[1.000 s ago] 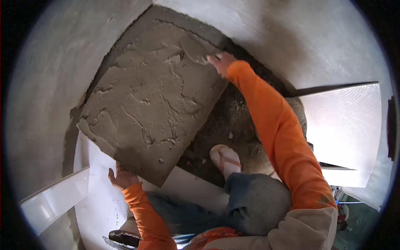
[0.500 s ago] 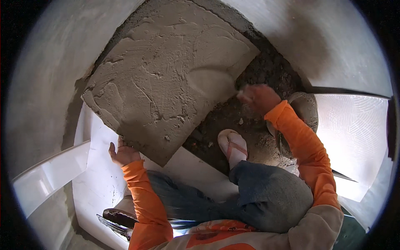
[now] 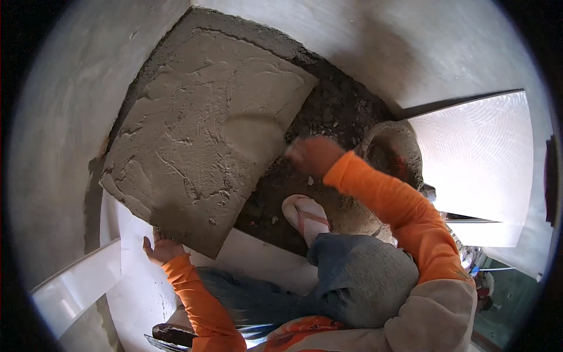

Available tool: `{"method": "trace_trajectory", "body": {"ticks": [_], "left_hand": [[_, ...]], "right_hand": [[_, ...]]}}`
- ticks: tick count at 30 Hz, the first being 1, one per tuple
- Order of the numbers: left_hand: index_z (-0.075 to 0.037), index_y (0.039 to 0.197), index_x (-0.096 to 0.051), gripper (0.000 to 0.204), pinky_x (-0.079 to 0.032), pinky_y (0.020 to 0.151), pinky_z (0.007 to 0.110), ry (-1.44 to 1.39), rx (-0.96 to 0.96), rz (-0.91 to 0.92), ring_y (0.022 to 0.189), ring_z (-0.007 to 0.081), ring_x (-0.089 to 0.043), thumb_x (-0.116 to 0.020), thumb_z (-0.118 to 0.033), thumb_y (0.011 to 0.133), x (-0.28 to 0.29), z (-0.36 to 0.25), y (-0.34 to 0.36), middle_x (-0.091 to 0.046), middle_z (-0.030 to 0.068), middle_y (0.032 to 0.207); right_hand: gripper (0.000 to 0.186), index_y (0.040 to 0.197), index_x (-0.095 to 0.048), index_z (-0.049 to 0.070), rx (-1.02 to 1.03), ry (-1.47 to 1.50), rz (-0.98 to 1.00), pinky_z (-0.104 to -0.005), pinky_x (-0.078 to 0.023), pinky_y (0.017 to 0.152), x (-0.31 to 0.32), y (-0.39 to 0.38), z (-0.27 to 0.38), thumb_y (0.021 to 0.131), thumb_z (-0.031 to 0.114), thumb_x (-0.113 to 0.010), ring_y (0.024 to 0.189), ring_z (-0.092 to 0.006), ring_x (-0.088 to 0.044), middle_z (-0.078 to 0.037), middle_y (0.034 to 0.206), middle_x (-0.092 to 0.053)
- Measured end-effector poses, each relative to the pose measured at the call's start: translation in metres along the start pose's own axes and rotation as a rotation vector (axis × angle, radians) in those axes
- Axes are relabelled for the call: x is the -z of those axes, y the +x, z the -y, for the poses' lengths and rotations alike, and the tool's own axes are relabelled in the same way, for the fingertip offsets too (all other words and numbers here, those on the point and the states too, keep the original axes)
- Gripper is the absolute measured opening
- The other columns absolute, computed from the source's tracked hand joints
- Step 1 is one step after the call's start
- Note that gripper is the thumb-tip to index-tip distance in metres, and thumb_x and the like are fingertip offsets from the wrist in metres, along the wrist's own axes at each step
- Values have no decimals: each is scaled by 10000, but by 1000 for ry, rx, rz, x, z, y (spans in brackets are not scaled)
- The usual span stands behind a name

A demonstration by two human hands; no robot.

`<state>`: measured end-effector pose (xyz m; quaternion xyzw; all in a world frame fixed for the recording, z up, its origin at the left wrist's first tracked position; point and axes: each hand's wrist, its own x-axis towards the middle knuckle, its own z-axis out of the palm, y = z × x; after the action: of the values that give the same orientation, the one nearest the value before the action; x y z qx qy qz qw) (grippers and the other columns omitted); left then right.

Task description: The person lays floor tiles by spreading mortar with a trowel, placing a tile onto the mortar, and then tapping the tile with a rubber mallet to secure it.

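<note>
A large square tile (image 3: 193, 141) lies tilted before me, its upper face coated with wet grey mortar that has ridges and one smooth oval patch. My left hand (image 3: 164, 249) holds its near-left edge, palm up, thumb apart and the other fingers partly hidden at the rim. By the tile's right edge is my right hand (image 3: 314, 155), its fingers blurred by motion. Whether they touch the edge or hold anything cannot be made out. Below that hand, my sandalled foot (image 3: 308, 214) rests on dark, crumbly ground.
A mortar-crusted bucket (image 3: 393, 152) stands to the right, beside a bright white panel (image 3: 478, 170) with swirl marks. Bare grey walls (image 3: 76, 117) close in on the left and far sides. White tile (image 3: 272, 255) covers the near floor. A dark, blade-edged object (image 3: 170, 335) lies lower left.
The view has shifted, so the tile and both hands appear further left and slightly lower. The bucket shows more fully. My left hand keeps its hold; my right hand stays by the tile's right edge.
</note>
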<state>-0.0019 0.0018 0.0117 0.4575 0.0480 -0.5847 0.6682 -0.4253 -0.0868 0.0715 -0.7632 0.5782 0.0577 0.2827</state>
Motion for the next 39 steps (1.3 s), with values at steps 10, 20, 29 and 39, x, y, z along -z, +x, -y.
{"method": "trace_trajectory", "body": {"ticks": [10, 20, 29, 39], "left_hand": [[18, 1106, -591, 579, -382, 961, 476, 38, -11, 37, 1083, 304, -534, -507, -456, 785, 7, 4, 8, -608, 135, 1122], [22, 1115, -580, 584, -372, 975, 491, 2, -56, 55, 1111, 327, -515, -510, -449, 776, -10, 6, -5, -584, 152, 1164], [35, 1146, -548, 622, -338, 982, 507, 70, -100, 3, 1116, 323, -485, -487, -458, 773, -27, -1, -20, -566, 156, 1161], [46, 1153, -533, 648, -305, 994, 532, 98, -87, -94, 1138, 328, -469, -425, -478, 787, -51, 0, -40, -543, 160, 1196]], "right_hand": [[521, 926, -540, 47, -660, 980, -321, -352, -489, 506, 25, 32, -102, 904, 551, -410, 568, -171, -571, -77, 696, -545], [487, 911, -509, 87, -558, 1573, -300, -359, -477, 500, -58, -7, -74, 898, 564, -408, 520, -190, -516, -56, 645, -519], [480, 935, -493, 30, -389, 1201, -247, -384, -448, 608, -105, -75, -30, 926, 500, -395, 603, -239, -549, -97, 671, -531], [382, 1076, -402, -33, -733, 880, -711, -474, -427, 735, -113, 14, -63, 934, 320, -434, 869, -378, -575, -237, 933, -550]]}}
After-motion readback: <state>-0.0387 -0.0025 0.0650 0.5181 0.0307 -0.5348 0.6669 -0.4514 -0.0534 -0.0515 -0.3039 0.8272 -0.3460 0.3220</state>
